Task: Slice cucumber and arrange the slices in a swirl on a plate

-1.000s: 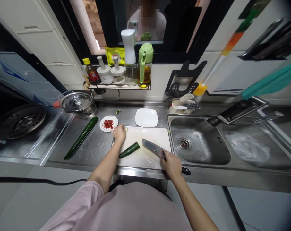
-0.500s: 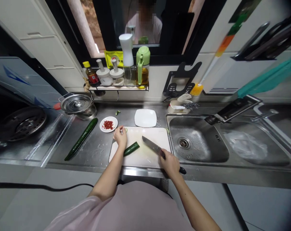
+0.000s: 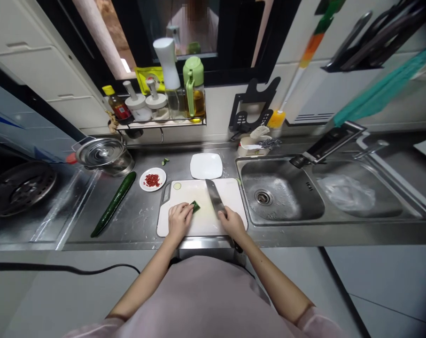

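board [image 3: 233, 196] bare right of knife [image 3: 214, 201], sink [image 3: 297, 209] beside

Dim, even indoor light, glare on steel, edges bowed and blurred.

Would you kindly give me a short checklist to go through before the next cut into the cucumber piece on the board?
1. Hold on the food: the left hand presses the cucumber piece onto the cutting board: ok.
2. Grip on the tool: the right hand is closed around the handle of the knife: ok.
3. Blade away from the left fingers: it is to the right of the piece, with a gap showing: ok.
4. Left fingertips tucked back from the cut end: cannot tell.
5. Loose slice out of the blade's way, at the board's far left corner: ok.
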Tool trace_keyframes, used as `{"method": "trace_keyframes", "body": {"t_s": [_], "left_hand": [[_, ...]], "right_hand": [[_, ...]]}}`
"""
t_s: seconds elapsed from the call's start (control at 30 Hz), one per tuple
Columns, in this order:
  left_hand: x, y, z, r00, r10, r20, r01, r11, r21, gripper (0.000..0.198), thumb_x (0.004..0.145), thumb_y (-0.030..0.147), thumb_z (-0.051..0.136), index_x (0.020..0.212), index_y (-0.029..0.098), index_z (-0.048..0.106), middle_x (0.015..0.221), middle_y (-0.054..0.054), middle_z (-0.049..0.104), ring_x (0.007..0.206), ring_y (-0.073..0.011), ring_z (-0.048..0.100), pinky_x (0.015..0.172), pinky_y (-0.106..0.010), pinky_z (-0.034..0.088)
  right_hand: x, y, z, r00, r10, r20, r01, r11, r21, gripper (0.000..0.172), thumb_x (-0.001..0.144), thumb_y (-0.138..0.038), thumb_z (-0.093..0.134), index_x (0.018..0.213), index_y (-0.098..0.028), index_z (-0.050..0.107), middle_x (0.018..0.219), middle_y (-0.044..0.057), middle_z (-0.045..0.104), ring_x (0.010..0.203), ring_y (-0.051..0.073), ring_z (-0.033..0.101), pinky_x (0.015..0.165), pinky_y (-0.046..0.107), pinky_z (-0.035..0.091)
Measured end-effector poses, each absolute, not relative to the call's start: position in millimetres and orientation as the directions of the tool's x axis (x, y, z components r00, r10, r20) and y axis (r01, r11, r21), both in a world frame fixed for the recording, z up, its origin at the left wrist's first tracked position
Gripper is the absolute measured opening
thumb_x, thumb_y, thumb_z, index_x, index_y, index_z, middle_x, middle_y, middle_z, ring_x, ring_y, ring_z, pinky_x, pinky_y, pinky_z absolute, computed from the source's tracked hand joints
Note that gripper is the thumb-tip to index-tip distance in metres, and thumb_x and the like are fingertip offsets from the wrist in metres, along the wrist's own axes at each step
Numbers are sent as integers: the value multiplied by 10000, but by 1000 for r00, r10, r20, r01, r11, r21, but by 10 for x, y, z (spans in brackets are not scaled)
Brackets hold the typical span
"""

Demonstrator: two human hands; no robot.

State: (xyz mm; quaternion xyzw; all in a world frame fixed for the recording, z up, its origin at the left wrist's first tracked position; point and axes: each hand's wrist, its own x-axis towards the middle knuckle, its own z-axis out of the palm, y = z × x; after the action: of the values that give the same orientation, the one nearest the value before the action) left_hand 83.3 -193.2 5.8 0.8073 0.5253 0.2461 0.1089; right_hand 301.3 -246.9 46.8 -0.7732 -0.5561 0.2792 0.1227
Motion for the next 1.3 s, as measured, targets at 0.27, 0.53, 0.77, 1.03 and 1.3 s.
{"method": "trace_keyframes", "body": {"t_s": [0.27, 0.53, 0.77, 1.03, 1.3], "left_hand": [[880, -1845, -140, 400, 866, 301, 756, -497, 426, 277, 925, 264, 495, 1122, 258, 689, 1104, -59, 665, 978, -181, 602, 853, -308, 489], [874, -1830, -171, 408, 857, 315, 763, -510, 397, 280, 918, 255, 512, 1138, 260, 686, 1078, -62, 674, 955, -181, 608, 852, -312, 503], [863, -1829, -168, 430, 841, 330, 759, -534, 373, 294, 920, 244, 507, 1162, 257, 673, 1076, -61, 675, 948, -179, 605, 849, -305, 502], [875, -1816, -154, 445, 837, 318, 762, -540, 358, 287, 920, 243, 504, 1145, 260, 682, 1064, -66, 679, 946, -184, 607, 827, -305, 503], [864, -1799, -176, 455, 839, 299, 757, -541, 367, 287, 908, 227, 513, 1133, 260, 689, 1077, -70, 677, 964, -191, 608, 845, -317, 501]], "right_hand": [[2758, -2502, 652, 63, 905, -421, 953, -181, -245, 326, 962, -256, 291, 1186, -182, 516, 925, 101, 698, 873, 218, 652, 707, 278, 384], [2657, -2528, 673, -10, 909, -417, 972, -90, -218, 322, 949, -206, 304, 1199, -182, 506, 913, 116, 699, 911, 242, 665, 739, 311, 440], [2627, -2522, 645, -17, 894, -449, 969, -96, -227, 300, 952, -181, 299, 1163, -180, 513, 889, 123, 700, 904, 232, 672, 747, 309, 452], [2610, -2536, 633, 6, 887, -462, 967, -124, -224, 294, 951, -168, 289, 1138, -180, 515, 860, 119, 700, 871, 233, 683, 726, 309, 464], [2596, -2545, 652, 5, 881, -474, 968, -122, -218, 306, 953, -164, 274, 1135, -178, 519, 866, 119, 700, 865, 244, 687, 709, 319, 477]]}}
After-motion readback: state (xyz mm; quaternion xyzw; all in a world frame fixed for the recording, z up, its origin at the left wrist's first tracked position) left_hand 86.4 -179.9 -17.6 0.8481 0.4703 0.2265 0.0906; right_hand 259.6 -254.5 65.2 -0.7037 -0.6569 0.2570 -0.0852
